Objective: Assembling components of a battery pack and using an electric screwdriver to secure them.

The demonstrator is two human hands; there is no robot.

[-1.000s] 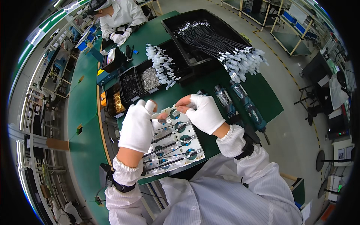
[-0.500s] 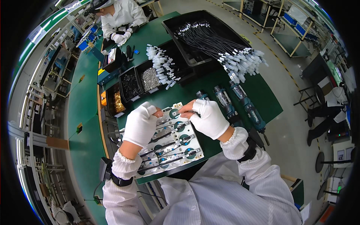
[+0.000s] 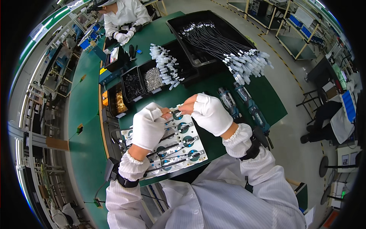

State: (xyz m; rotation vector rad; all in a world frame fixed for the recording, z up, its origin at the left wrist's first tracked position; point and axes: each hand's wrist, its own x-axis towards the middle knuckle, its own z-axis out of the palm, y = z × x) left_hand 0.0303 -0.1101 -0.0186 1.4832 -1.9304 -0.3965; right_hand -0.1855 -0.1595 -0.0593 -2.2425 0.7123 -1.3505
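A white plate (image 3: 198, 144) with blue-green round parts lies at the table's near edge. Several short black cables (image 3: 177, 144) run across it. Over its far edge my left hand (image 3: 148, 126), in a white fingerless glove, is closed in a pinch on one black cable (image 3: 175, 112). My right hand (image 3: 211, 115), gloved the same way, pinches that cable's other end, which looks pale; its tip is partly hidden by the fingers. Both hands are close together, with bare fingertips facing each other.
Beyond the plate stand bins of brass pieces (image 3: 120, 102), black pieces (image 3: 132, 87) and silver pieces (image 3: 153, 79). A black tray (image 3: 179, 28) holds many white-capped cables (image 3: 244, 63). Teal power screwdrivers (image 3: 252, 108) lie to the right. A co-worker (image 3: 127, 17) sits at the far left.
My right hand has moved slightly up and left, closer to my left hand. My left hand has shifted a little right, and black cable now shows between the fingertips.
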